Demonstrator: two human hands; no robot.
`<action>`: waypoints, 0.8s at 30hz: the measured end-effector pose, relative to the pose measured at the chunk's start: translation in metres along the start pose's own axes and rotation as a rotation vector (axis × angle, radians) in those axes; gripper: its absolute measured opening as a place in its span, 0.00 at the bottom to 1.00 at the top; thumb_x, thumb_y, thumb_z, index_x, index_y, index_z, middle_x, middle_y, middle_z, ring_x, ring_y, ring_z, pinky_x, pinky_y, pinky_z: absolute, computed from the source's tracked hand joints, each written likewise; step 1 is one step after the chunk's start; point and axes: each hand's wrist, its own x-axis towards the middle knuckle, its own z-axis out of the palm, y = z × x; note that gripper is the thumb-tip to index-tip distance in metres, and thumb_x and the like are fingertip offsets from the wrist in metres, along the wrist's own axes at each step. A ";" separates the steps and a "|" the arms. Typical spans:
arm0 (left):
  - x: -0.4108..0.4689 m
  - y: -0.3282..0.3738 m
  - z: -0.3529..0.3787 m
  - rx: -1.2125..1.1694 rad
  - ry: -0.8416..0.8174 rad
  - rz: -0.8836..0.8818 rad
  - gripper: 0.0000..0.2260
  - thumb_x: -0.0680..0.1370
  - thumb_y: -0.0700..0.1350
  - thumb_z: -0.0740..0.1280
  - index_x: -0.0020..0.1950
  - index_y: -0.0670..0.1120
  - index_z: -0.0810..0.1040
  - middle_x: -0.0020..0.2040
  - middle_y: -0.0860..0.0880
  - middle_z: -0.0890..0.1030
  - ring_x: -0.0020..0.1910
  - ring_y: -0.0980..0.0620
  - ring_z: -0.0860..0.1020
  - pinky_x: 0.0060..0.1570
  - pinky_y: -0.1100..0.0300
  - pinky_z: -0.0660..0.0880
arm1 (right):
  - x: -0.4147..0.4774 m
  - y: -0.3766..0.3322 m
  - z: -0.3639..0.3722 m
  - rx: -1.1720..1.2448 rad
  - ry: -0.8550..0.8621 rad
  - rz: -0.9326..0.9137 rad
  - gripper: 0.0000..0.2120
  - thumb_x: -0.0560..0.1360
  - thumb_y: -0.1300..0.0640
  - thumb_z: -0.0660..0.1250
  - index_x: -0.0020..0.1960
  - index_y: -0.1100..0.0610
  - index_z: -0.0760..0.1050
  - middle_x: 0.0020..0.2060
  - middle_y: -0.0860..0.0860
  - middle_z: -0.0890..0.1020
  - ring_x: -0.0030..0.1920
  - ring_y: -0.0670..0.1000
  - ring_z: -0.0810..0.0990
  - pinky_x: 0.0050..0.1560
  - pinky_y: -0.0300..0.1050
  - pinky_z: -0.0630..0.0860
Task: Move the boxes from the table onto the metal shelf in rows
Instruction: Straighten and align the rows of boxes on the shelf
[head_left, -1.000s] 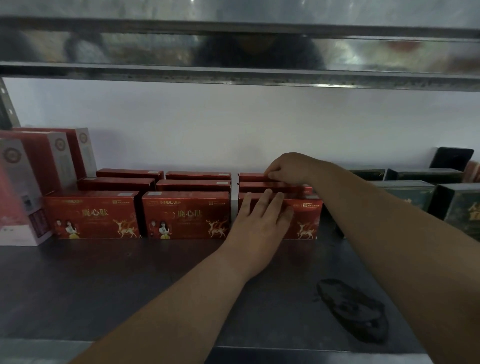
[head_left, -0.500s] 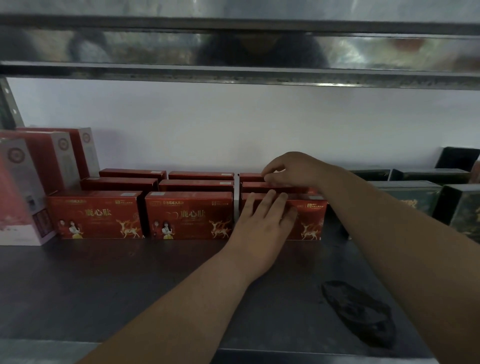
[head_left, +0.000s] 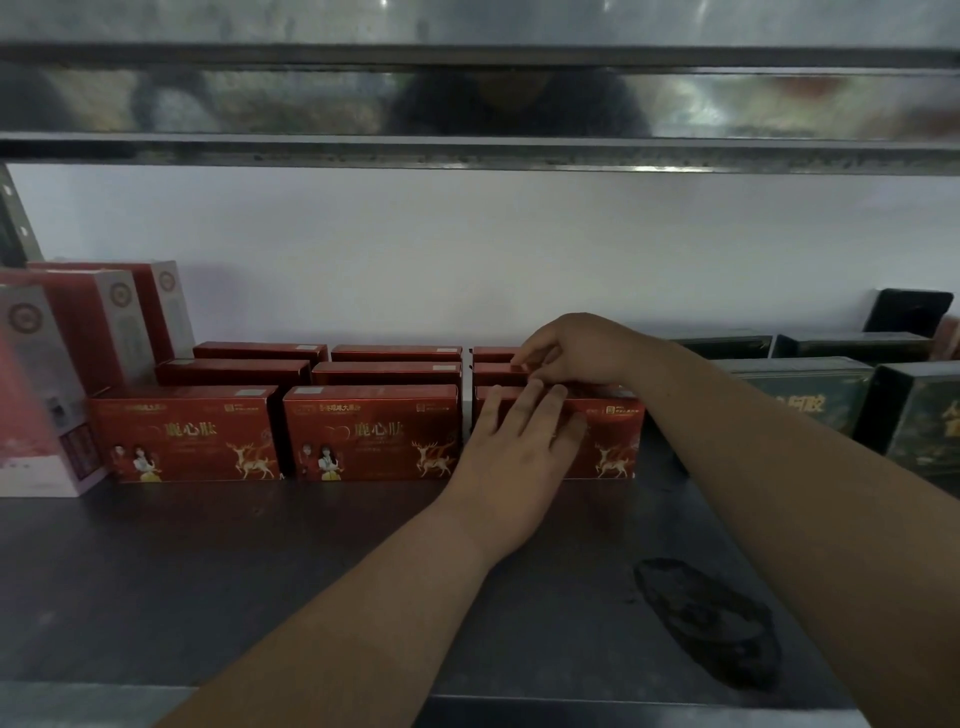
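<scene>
Metal shelf (head_left: 218, 587), dark deck, white wall behind. Red boxes with gold deer print, standing in three columns, three deep: left front box (head_left: 184, 434), middle front box (head_left: 371, 434), right front box (head_left: 608, 439). My left hand (head_left: 511, 457) lies flat against the face of the right front box, fingers spread and extended, gripping nothing. My right hand (head_left: 571, 351) reaches over that column, fingertips curled and pinched on the top edge of the second box (head_left: 496, 368) behind it; a third box (head_left: 491, 354) stands at the back. Far left: tall red-and-white cartons (head_left: 98, 332), upright. Far right: dark green boxes (head_left: 800, 389), in rows. Front right of deck: a dark patch (head_left: 711, 623), nature unclear.
</scene>
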 end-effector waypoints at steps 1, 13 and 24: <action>0.000 0.000 0.000 0.001 0.009 0.001 0.28 0.72 0.41 0.55 0.73 0.43 0.70 0.74 0.36 0.67 0.75 0.34 0.63 0.70 0.32 0.60 | -0.001 0.000 0.000 0.003 0.001 0.002 0.15 0.77 0.55 0.72 0.63 0.47 0.81 0.54 0.43 0.82 0.53 0.40 0.78 0.49 0.33 0.70; -0.001 -0.001 0.004 0.105 0.006 0.008 0.30 0.71 0.40 0.65 0.74 0.45 0.68 0.75 0.38 0.66 0.75 0.35 0.63 0.71 0.34 0.62 | -0.016 0.010 0.001 -0.034 0.024 -0.010 0.14 0.80 0.53 0.68 0.65 0.46 0.80 0.63 0.47 0.81 0.62 0.46 0.78 0.57 0.42 0.71; -0.002 -0.004 0.002 0.147 -0.056 -0.035 0.32 0.70 0.41 0.67 0.75 0.47 0.68 0.74 0.39 0.66 0.72 0.34 0.65 0.69 0.33 0.61 | -0.047 0.014 0.008 -0.150 0.142 -0.024 0.15 0.84 0.50 0.58 0.66 0.50 0.79 0.62 0.49 0.82 0.60 0.50 0.78 0.55 0.42 0.70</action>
